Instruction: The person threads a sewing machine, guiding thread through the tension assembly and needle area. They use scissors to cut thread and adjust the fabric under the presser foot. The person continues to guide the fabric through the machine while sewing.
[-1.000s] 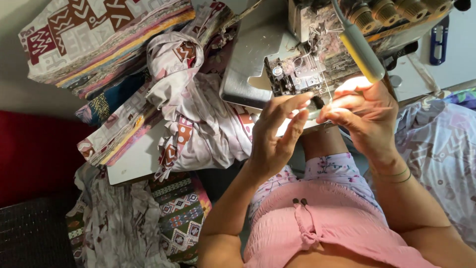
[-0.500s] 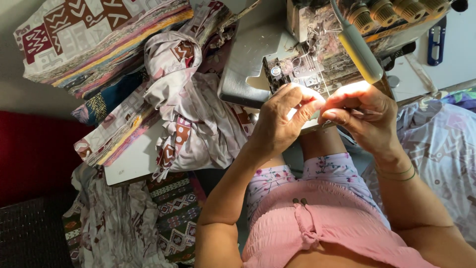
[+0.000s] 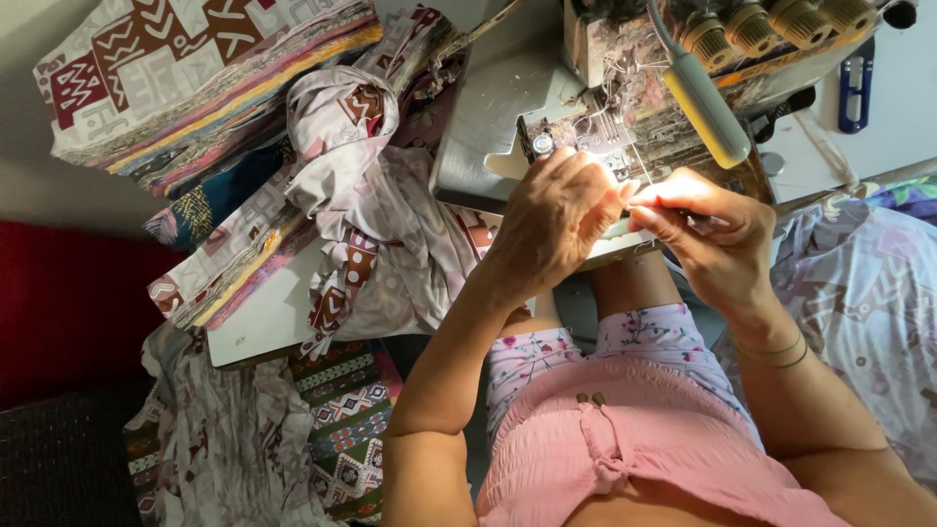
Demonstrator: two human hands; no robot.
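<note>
— Metal glints under the lamp: both hands are right at the front of the overlock sewing machine [image 3: 625, 127].

— Grip?

— Left hand [image 3: 556, 210] has its fingers curled together over the needle area; whether it pinches anything, I cannot tell. Right hand [image 3: 698, 224] pinches a thin tool [image 3: 705, 219], tip aimed at the machine.

— Surroundings?

— Crumpled patterned fabric [image 3: 371, 195] left of the machine, a folded cloth stack [image 3: 195, 88] beyond it.

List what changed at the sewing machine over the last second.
The left hand shifted up toward the sewing machine, closing in on the right hand. The right hand stayed put, fingers pinched on something too small to identify. The heap of patterned fabric has not moved.
</note>
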